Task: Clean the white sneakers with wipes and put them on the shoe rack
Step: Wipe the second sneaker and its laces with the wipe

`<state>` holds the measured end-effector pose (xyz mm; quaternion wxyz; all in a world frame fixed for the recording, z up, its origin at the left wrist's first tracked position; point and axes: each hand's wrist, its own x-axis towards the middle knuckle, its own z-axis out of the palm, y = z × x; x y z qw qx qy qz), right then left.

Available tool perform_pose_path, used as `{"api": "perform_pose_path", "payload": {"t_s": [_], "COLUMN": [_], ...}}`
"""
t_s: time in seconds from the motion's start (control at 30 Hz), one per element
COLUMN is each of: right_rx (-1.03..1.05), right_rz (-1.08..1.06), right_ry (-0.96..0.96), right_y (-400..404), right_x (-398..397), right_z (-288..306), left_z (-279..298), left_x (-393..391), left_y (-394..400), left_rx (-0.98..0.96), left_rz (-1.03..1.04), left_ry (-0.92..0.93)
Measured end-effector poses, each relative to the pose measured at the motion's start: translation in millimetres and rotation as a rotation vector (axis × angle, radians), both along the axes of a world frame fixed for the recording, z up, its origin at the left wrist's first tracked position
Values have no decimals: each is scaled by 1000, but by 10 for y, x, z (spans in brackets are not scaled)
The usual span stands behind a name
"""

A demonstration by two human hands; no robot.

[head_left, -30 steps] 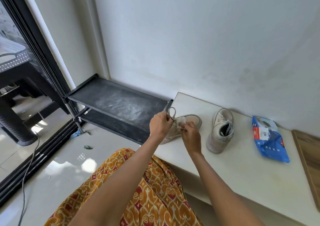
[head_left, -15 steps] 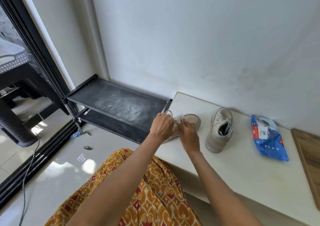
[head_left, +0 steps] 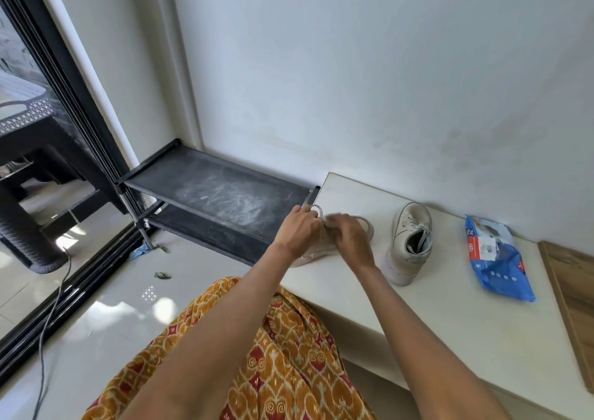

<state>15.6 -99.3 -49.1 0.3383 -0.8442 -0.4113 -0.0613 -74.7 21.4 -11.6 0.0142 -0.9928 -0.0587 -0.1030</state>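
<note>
Two white sneakers on the white ledge (head_left: 450,339): one (head_left: 364,226) under the hands, mostly hidden; the other sneaker (head_left: 408,243) standing free to its right. One blue wipes packet (head_left: 495,259), lying flat near the wall. One black shoe rack (head_left: 218,194), two shelves visible, both bare and dusty. Two hands, left hand (head_left: 297,231) and right hand (head_left: 352,243), both at the laces. One lace loop (head_left: 316,209) showing above the left fingers. One wooden board (head_left: 572,297) at the right edge. One cable (head_left: 48,320) on the floor.

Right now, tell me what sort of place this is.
Probably a home entryway beside a patio door: a black shoe rack stands against the wall, a low white bench holds sneakers, and the sliding glass door shows outdoor furniture.
</note>
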Motion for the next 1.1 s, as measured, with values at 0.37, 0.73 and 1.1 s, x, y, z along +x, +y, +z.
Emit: {"api": "perform_pose_path", "payload": {"t_s": [0.37,0.73,1.1], "right_rx": [-438,-533,-692], "right_rz": [-292,-64,12], "right_ry": [-94,-300,3], "right_y": [-268,-316,-346], "right_x": [387,248,391], "right_z": [54,-192,84], "left_z": [-13,-12,-47], "left_x": [-52,-39,-36], "left_y": [45,28,-28], "left_rx": [-6,-28,9], "left_rz": [-9,9,33], "left_ry": [-10,-19,-3]}}
